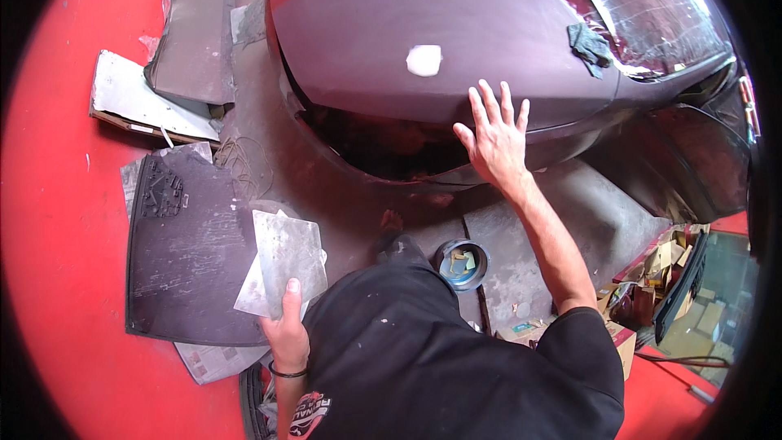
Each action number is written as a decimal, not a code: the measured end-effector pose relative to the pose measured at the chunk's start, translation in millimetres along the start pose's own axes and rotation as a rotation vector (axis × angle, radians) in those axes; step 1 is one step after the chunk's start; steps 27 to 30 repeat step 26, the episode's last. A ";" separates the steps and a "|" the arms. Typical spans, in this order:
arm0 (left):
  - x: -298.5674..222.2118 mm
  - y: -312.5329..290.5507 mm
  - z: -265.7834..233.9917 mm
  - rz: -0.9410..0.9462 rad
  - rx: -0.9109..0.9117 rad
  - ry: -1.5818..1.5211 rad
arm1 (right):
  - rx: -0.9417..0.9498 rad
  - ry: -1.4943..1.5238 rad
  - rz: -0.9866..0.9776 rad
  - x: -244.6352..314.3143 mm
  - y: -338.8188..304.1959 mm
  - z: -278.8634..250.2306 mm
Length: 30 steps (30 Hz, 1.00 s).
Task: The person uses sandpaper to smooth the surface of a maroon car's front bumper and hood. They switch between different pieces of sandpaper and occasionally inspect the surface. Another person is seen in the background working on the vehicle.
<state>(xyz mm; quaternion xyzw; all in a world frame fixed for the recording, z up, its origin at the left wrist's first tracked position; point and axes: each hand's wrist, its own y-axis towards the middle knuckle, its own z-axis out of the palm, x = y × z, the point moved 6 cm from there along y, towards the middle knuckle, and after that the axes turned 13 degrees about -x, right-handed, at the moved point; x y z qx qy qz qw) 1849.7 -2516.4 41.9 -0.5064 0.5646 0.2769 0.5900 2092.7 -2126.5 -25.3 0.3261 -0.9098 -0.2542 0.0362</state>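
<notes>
A dark maroon car bonnet [423,16] fills the upper middle of the view, and the right hand [495,143] is laid flat on its front edge, with the fingers [489,102] spread wide and pointing up the panel. A pale patch of filler [424,59] is seen on the bonnet just above and to the left of that hand, apart from the fingertips. A crumpled dark rag [590,45] lies further right on the bonnet, near the taped and covered windscreen [643,0].

The left hand [287,334] is held low at the left, and a thin grey metal sheet [287,254] is pinched in it, the thumb pressed on the sheet's lower face and the other fingers hidden behind it. A black band is worn on that wrist.

Below the sheet a flat dark panel [187,261] lies on the red floor [57,236], with newspaper under its edges. Another grey panel [194,41] rests further up on the left. A round blue tin [462,265] stands on the grey floor strip in front of the car, between the two arms. Cardboard boxes [652,277] are stacked at the lower right
</notes>
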 end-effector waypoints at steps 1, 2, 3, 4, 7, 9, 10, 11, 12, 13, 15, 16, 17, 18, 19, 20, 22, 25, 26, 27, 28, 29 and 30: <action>-3.9 2.2 5.8 0.008 0.002 0.018 | -0.001 -0.029 -0.034 -1.9 13.2 11.4; -9.0 3.8 10.9 0.015 0.005 0.037 | 0.004 -0.025 -0.014 -5.5 24.8 22.5; -12.5 5.9 15.0 0.022 0.010 0.057 | 0.013 -0.035 -0.019 -9.2 37.2 28.8; -15.6 8.9 18.0 0.025 0.008 0.074 | -0.003 -0.032 -0.023 -13.3 52.4 37.5; -21.2 21.4 22.0 0.031 0.028 0.116 | -0.039 -0.063 -0.005 -31.1 87.6 62.7; -22.0 29.2 20.6 0.032 0.026 0.112 | -0.019 -0.092 0.030 -33.6 106.9 75.1; -21.5 33.7 20.4 0.027 0.024 0.107 | 0.003 -0.090 0.041 -33.9 114.7 76.5; -21.5 39.1 19.5 0.024 0.024 0.102 | 0.011 -0.085 0.038 -32.4 115.5 77.0; -22.4 45.8 18.3 0.022 0.029 0.099 | 0.020 -0.082 0.039 -30.3 110.8 75.8; -23.4 53.1 19.8 0.022 0.045 0.103 | 0.025 -0.086 0.039 -29.4 106.7 71.6; -25.6 70.6 22.5 0.020 0.082 0.105 | 0.055 -0.039 0.029 -16.2 93.4 55.9; -24.1 81.5 23.5 0.013 0.115 0.089 | 0.064 -0.032 0.009 -8.5 84.3 48.1; -21.8 95.1 25.3 0.009 0.155 0.077 | 0.073 -0.027 -0.004 -0.8 73.6 38.9; -20.4 108.9 27.7 0.004 0.193 0.061 | 0.103 -0.028 0.005 11.0 68.0 21.5; -21.9 121.3 32.1 -0.001 0.223 0.045 | 0.129 -0.029 0.019 25.1 61.6 3.8; -26.3 133.5 37.6 -0.003 0.262 0.032 | 0.083 0.055 0.085 36.9 52.5 -11.3; -39.0 159.8 49.1 0.026 0.367 0.025 | 0.049 0.196 0.227 62.7 29.5 -30.7; -69.3 191.9 84.5 0.184 0.634 -0.040 | 0.007 0.840 0.837 105.8 -14.8 -41.7; -84.1 197.0 95.0 0.266 0.735 -0.092 | -0.056 0.788 0.846 98.7 -2.3 -54.2; -84.1 197.0 95.0 0.266 0.735 -0.092 | -0.056 0.788 0.846 98.7 -2.3 -54.2; -84.1 197.0 95.0 0.266 0.735 -0.092 | -0.056 0.788 0.846 98.7 -2.3 -54.2; -84.1 197.0 95.0 0.266 0.735 -0.092 | -0.056 0.788 0.846 98.7 -2.3 -54.2; -84.1 197.0 95.0 0.266 0.735 -0.092 | -0.056 0.788 0.846 98.7 -2.3 -54.2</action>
